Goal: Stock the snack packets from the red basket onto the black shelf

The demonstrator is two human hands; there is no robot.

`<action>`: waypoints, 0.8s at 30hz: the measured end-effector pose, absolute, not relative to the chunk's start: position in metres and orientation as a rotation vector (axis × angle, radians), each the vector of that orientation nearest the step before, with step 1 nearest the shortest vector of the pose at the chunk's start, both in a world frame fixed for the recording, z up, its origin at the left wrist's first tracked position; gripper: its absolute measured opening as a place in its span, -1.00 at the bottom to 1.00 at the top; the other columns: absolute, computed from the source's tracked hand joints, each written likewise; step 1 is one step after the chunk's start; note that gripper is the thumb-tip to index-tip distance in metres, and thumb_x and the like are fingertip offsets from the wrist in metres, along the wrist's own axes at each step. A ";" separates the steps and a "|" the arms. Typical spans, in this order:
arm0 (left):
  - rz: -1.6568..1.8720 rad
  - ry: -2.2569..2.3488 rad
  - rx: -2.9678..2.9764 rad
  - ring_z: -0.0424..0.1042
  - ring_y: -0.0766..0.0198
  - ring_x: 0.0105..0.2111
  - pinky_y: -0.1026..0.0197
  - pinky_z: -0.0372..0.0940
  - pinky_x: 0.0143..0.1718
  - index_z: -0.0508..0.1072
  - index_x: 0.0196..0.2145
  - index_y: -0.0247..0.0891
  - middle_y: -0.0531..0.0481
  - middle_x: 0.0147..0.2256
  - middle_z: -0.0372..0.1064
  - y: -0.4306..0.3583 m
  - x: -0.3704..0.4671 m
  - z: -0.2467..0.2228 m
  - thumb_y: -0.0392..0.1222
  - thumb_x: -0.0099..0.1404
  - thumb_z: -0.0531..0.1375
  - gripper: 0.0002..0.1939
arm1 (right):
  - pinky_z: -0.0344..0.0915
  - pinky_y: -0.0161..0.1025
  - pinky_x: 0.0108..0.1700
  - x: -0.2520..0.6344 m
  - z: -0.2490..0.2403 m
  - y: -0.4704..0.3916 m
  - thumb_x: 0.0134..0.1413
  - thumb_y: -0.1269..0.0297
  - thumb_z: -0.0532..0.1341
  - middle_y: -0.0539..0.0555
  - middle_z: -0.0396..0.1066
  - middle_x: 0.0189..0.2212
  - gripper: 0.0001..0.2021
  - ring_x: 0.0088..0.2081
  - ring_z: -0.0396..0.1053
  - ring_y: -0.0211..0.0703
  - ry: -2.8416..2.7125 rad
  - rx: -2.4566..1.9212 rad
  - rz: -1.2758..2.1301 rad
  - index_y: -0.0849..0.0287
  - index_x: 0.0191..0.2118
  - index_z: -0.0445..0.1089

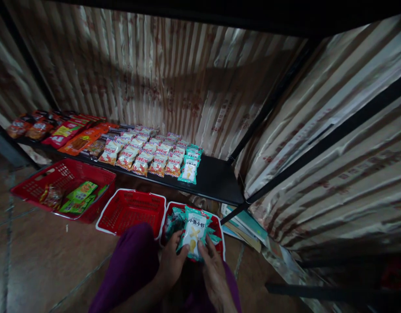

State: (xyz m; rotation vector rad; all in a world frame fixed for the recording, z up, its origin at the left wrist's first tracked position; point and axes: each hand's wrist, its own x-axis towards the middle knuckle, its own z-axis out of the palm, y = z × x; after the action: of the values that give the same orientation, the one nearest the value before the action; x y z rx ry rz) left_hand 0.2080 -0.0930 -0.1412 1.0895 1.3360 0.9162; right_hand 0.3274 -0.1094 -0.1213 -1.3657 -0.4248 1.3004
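Between my two hands is a teal and white snack bag, held upright over the right-hand red basket. My left hand grips its lower left side, and my right hand closes on its lower right side. More teal bags lie in that basket, partly hidden behind the held one. On the black shelf ahead, a short row of the same teal bags stands at the right end of several rows of white and orange snack bags.
A red basket with a white rim sits to the left. Beyond it, another red basket holds green packets. Orange and red packs fill the shelf's left part. Black frame posts and flat cartons are at the right.
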 end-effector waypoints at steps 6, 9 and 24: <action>0.963 1.274 1.075 0.36 0.14 0.01 0.09 0.23 0.07 0.35 -0.01 -0.25 -0.13 -0.04 0.41 -0.094 0.206 -0.141 -0.17 0.18 0.17 -0.60 | 0.37 -0.18 -0.05 0.324 -0.127 -0.110 -0.37 0.07 0.45 0.08 0.48 -0.08 -0.12 -0.01 0.40 -0.01 -0.356 -1.411 1.286 0.09 0.18 0.19; 0.931 1.298 1.113 0.32 0.15 0.05 0.11 0.20 0.09 0.33 0.01 -0.29 -0.17 -0.01 0.38 -0.094 0.203 -0.141 -0.20 0.19 0.13 -0.59 | 0.36 -0.21 -0.03 0.320 -0.125 -0.109 -0.39 0.09 0.46 0.08 0.46 -0.04 -0.05 0.02 0.38 -0.01 -0.314 -1.420 1.299 0.10 0.22 0.13; 0.861 1.402 1.273 0.33 0.10 0.05 0.07 0.19 0.11 0.33 0.07 -0.31 -0.20 0.04 0.35 -0.054 0.213 -0.151 -0.17 0.20 0.07 -0.53 | 0.40 -0.16 -0.07 0.337 -0.160 -0.069 -0.42 0.06 0.46 0.08 0.46 -0.04 -0.06 0.01 0.38 0.05 -0.317 -1.461 1.285 0.05 0.20 0.16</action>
State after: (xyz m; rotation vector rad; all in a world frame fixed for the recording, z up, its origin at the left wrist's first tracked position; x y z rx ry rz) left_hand 0.2129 -0.0545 -0.1511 1.2728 1.4018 0.8615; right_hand 0.3368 -0.0693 -0.1599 -1.4608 -0.3167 1.2849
